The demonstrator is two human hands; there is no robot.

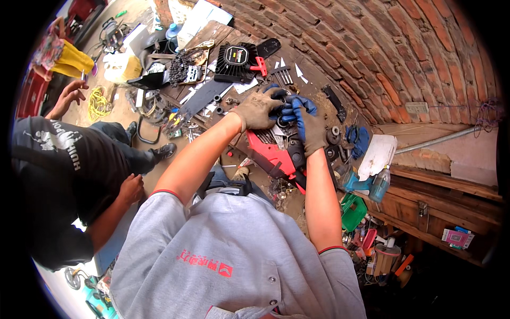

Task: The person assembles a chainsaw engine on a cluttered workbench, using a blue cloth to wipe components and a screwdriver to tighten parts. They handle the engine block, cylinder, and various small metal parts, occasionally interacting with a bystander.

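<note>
Both my hands wear grey gloves with blue palms. My left hand [259,109] and my right hand [302,119] meet over a red-and-black machine [270,154] on the cluttered workbench [210,32]. Their fingers are curled close together around a small part that I cannot make out, near a dark round piece and some metal bits. Dark ring-shaped parts [333,138] lie just right of my right hand. Above my hands are a black finned engine cover with a red pull handle [235,58] and several thin metal tools [284,74].
A person in a dark T-shirt [74,175] stands close at my left; another in yellow trousers [69,58] is farther back. A brick wall [404,53] rises behind the bench. At right are a bottle [380,185], blue drill [351,181] and green tray [351,212]. Yellow cable [99,103] lies left.
</note>
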